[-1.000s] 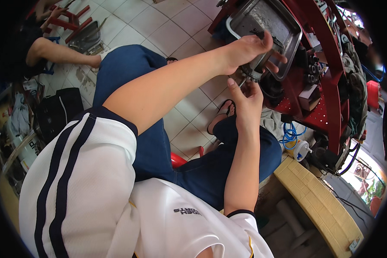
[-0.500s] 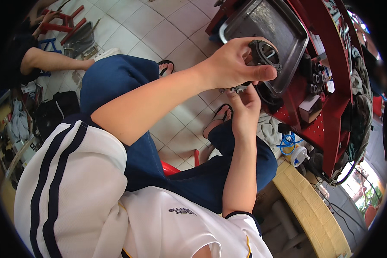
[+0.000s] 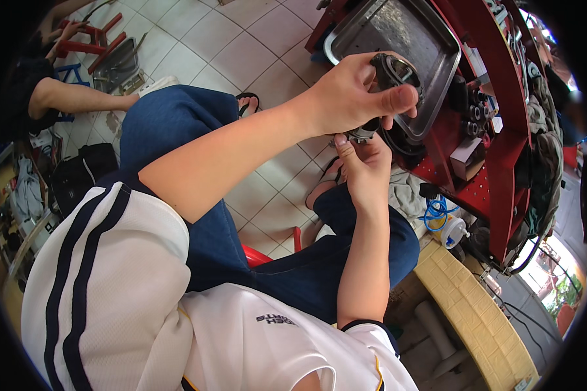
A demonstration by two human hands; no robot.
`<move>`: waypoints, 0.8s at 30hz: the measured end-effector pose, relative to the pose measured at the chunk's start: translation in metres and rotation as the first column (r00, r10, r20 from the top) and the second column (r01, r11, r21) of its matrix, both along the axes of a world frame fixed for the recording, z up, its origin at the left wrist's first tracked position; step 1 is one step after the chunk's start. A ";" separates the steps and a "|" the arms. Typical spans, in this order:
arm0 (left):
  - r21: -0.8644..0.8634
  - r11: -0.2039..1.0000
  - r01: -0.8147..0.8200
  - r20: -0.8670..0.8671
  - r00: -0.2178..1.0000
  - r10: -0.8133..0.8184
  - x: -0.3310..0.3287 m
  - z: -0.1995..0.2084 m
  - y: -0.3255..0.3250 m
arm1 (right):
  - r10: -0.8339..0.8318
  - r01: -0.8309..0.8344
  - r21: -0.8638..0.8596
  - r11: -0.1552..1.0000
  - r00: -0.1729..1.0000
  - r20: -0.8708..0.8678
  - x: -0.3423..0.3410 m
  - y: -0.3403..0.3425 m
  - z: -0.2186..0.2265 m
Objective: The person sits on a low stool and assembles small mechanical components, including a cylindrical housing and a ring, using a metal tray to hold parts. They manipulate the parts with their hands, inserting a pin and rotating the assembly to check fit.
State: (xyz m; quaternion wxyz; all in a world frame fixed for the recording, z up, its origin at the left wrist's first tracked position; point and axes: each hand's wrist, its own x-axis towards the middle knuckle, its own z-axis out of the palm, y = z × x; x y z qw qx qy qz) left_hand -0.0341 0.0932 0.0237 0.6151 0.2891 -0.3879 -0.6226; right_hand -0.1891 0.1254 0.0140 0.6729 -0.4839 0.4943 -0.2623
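My left hand [image 3: 353,98] is wrapped round a dark metal machine part [image 3: 391,70], fingers behind it and the thumb stretched across its near side. It has a round, open end with a paler inside, and looks like a carburetor, though much of it is covered by the hand. Just below, my right hand [image 3: 366,163] pinches the lower end of the part, where small metal fittings [image 3: 361,135] show between thumb and fingers. Both hands hold it in the air over my knees, beside a metal tray [image 3: 430,98].
The tray rests on a red metal rack [image 3: 463,189] with black cylindrical parts [image 3: 477,112] and a small box [image 3: 466,158]. A blue coiled hose [image 3: 437,215] and a white-capped bottle [image 3: 454,231] are beside it. At far left, another person's leg [image 3: 88,98] is near a red stool [image 3: 98,42].
The part and both hands have shifted slightly left in the picture. My right thumb has moved left along the part's lower end, and the part appears turned a little.
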 end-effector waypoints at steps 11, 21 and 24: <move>-0.047 0.999 -0.008 -0.004 1.000 0.008 0.003 0.006 0.002 | 0.102 -0.104 -0.088 0.991 0.995 -0.023 -0.004 0.001 -0.008; -0.115 0.990 0.082 0.063 0.995 -0.075 -0.010 -0.001 0.009 | 0.038 -0.172 -0.398 0.901 0.945 -0.324 -0.001 0.001 -0.023; -0.052 0.994 0.094 -0.031 0.995 -0.096 -0.003 0.002 0.009 | 0.091 -0.112 -0.233 0.966 0.991 -0.096 -0.006 0.004 -0.019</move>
